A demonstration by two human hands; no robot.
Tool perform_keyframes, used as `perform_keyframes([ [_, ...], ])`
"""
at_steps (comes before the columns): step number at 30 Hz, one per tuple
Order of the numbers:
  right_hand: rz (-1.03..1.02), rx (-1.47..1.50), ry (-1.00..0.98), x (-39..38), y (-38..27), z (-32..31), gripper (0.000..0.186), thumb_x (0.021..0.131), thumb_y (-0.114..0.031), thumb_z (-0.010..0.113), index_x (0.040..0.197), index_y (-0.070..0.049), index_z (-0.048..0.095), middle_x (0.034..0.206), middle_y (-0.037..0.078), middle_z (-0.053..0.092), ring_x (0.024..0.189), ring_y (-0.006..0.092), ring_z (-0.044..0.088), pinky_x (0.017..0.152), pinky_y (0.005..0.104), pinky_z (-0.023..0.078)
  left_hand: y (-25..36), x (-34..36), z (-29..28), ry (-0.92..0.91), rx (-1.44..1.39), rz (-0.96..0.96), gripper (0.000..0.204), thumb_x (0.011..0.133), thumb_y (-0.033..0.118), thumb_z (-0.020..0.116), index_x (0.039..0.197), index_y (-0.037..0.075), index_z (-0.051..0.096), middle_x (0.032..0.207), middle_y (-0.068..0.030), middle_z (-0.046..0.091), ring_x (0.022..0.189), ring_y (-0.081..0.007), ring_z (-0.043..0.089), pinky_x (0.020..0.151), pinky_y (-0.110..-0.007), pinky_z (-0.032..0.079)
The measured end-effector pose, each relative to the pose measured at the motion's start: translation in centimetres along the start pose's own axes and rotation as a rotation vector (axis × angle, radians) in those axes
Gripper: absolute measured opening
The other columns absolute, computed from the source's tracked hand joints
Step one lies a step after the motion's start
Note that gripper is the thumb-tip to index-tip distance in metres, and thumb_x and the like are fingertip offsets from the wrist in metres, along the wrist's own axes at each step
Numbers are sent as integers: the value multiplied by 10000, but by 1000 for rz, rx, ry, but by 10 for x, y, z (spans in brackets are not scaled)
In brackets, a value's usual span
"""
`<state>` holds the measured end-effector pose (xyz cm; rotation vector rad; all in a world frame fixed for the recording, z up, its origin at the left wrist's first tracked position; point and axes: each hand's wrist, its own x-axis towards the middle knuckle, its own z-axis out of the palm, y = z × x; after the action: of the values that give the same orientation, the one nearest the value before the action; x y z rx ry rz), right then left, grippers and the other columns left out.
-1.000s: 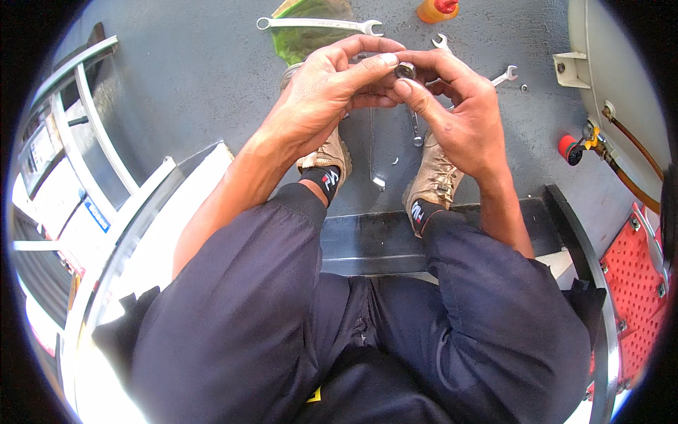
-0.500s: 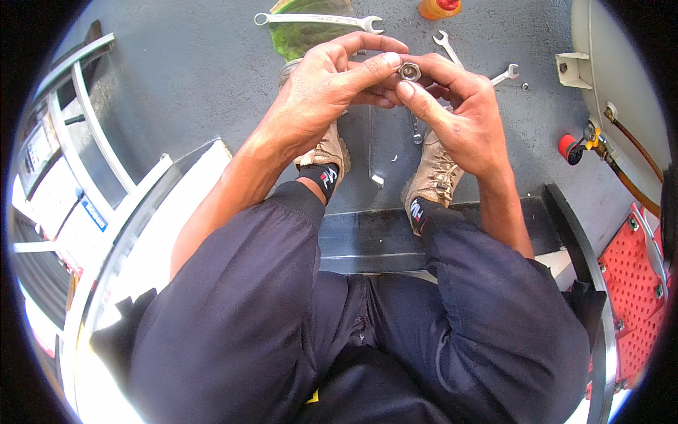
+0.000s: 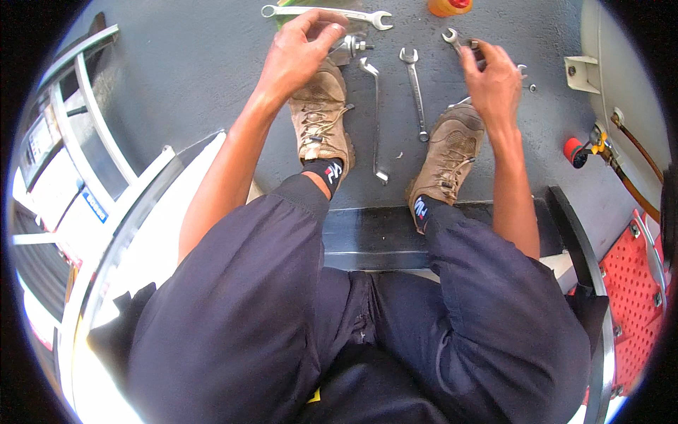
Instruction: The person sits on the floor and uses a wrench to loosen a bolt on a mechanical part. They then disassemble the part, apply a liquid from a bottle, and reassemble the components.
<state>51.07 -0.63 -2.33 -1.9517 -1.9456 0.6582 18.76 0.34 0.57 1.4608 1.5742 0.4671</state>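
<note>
My right hand (image 3: 494, 88) is out to the right, thumb and fingers pinching a small metal hex nut (image 3: 474, 44) above the floor. Beside it lies an open-ended wrench (image 3: 452, 37), and another wrench end (image 3: 522, 69) shows behind the fingers. My left hand (image 3: 293, 60) hovers over my left shoe (image 3: 318, 116), its thumb and fingers apart with nothing seen between them. Close to its fingertips is a silvery metal part with a threaded stud (image 3: 351, 47). A long combination wrench (image 3: 328, 12) lies just beyond that hand.
Between my shoes lie an offset ring wrench (image 3: 376, 120) and a combination wrench (image 3: 415, 92). A small nut (image 3: 532, 88) sits at right. An orange container (image 3: 450, 7) stands at the far edge. A red-capped valve with a hose (image 3: 575, 150) juts out at right.
My hands have come apart: the right moved rightward with the hex nut, the left drew back leftward. The metal part and the wrenches between my shoes are now uncovered.
</note>
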Motion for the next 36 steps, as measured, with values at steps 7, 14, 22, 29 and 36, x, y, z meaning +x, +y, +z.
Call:
perform_keyframes([
  [7, -106, -340, 224, -3, -25, 17, 336, 960, -270, 673, 1211, -51, 711, 1171, 155, 676, 1083, 342, 660, 914, 462, 551, -42, -20, -11, -30, 419, 210, 366, 951, 371, 714, 1210, 112, 724, 1189, -67, 709, 1149, -292, 625, 1019, -427, 476],
  [14, -502, 57, -124, -15, -111, 70, 288, 965, -250, 675, 1162, -41, 669, 1093, 142, 667, 1049, 328, 657, 894, 433, 563, -51, -32, -2, 45, 627, 263, 420, 914, 457, 720, 1159, 116, 741, 1164, -67, 703, 1127, -332, 597, 995, -467, 458],
  [22, -604, -33, -211, -4, -118, 105, 254, 912, -170, 700, 1099, -18, 623, 1071, 144, 640, 1042, 336, 637, 875, 462, 552, -57, -39, -8, 91, 629, 276, 388, 918, 448, 708, 1115, 117, 757, 1147, -28, 723, 1125, -319, 606, 988, -464, 461],
  [29, -403, 314, -324, -6, -140, 96, 259, 873, -89, 675, 1121, -49, 614, 1133, 137, 622, 1101, 365, 611, 944, 462, 521, -71, -43, -14, 97, 606, 267, 379, 908, 451, 712, 1103, 130, 761, 1139, -17, 726, 1130, -305, 607, 986, -453, 464],
  [36, -470, 249, -270, -7, -133, 90, 311, 857, -41, 612, 1151, -105, 686, 1165, 126, 628, 1173, 344, 589, 1013, 468, 482, -77, -44, -14, 90, 608, 252, 386, 909, 465, 714, 1095, 131, 765, 1136, -15, 730, 1130, -306, 607, 989, -461, 464],
])
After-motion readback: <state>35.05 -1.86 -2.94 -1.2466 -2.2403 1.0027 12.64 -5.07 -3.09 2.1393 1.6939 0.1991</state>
